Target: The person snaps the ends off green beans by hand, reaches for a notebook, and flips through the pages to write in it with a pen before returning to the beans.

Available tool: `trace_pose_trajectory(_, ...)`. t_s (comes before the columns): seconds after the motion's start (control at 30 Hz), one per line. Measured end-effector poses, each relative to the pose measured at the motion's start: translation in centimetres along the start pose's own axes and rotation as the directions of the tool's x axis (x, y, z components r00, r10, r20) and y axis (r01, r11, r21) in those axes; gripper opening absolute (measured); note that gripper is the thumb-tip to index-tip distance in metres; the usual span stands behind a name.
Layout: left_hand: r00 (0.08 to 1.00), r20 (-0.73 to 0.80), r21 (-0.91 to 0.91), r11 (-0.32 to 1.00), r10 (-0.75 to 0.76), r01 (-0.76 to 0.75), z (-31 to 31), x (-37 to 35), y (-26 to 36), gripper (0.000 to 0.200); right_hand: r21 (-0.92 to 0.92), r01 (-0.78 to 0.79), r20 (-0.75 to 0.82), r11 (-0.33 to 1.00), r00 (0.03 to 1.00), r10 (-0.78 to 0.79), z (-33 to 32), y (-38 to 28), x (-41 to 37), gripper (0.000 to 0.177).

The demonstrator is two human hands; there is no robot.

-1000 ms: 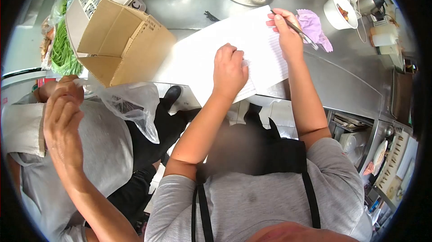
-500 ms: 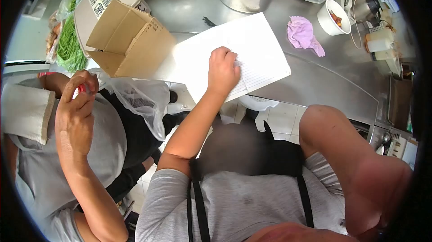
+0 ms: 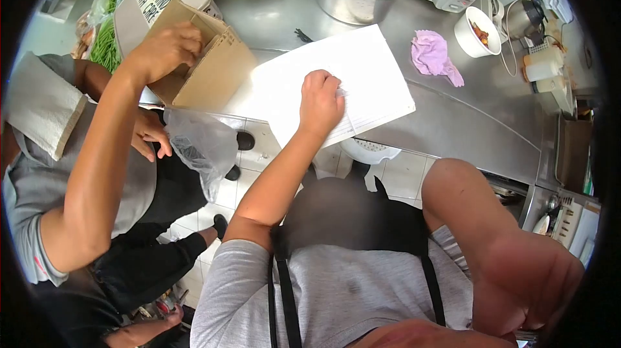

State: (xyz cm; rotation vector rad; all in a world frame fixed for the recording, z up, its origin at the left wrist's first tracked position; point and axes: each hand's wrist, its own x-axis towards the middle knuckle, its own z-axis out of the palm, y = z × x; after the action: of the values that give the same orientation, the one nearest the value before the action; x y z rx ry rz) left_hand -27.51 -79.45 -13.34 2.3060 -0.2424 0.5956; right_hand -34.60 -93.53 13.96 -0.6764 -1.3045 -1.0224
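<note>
My left hand [image 3: 321, 103] rests with curled fingers on an open white notebook [image 3: 365, 57] with ruled lines. A small pale thing shows beside its fingers, too unclear to name. Close to the camera at the lower right, my right hand [image 3: 533, 277] is raised with its forearm folded back. Its fingers look bent together, and their tips are hidden. An open cardboard box [image 3: 217, 76] stands left of the notebook. A co-worker's hand [image 3: 171, 47] reaches into it, while their other hand [image 3: 150, 134] hangs near a clear plastic bag [image 3: 204, 147].
Along the steel counter [image 3: 453, 115] are a metal pot [image 3: 352, 5], a pink cloth [image 3: 433, 57] and a white bowl [image 3: 477, 32] with food. A lidded bin [image 3: 132, 18] and green vegetables [image 3: 105, 47] lie behind the box. Another person's hand [image 3: 173, 315] shows lower left.
The co-worker's raised hand has moved right and into the box, and their other hand has come into view. My right hand has shifted slightly left; my left hand stays on the notebook.
</note>
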Motion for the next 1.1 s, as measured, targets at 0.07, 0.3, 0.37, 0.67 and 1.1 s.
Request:
trace_pose_trajectory(0.07,1.000,0.003,-0.008,1.000,-0.007,0.007,0.0,0.0,0.1,0.019,0.081,-0.029,-0.053,0.996,0.998,0.033,0.7,-0.1,0.0,0.011)
trace_pose_trajectory(0.3,0.999,0.025,-0.010,0.999,-0.031,0.032,-0.2,0.1,0.1,0.019,-0.965,-0.240,-0.144,0.102,0.818,0.558,-0.6,-0.1,-4.0,0.010)
trace_pose_trajectory(0.37,0.999,0.026,-0.023,1.000,-0.020,0.021,-0.2,0.0,0.1,0.019,-0.796,-0.478,-0.141,0.373,0.744,0.653,-4.6,2.8,-8.7,0.008)
trace_pose_trajectory(0.67,1.000,-0.008,-0.039,0.999,-0.005,0.004,-0.4,0.0,0.1,0.018,-0.734,-0.498,-0.579,-0.462,0.103,0.809,-15.4,6.0,-25.1,0.030)
trace_pose_trajectory(1.1,0.999,-0.033,-0.050,0.998,-0.042,0.040,0.0,-0.5,-0.1,0.017,-0.570,-0.700,-0.508,-0.431,-0.113,0.854,-16.8,7.0,-25.2,0.031)
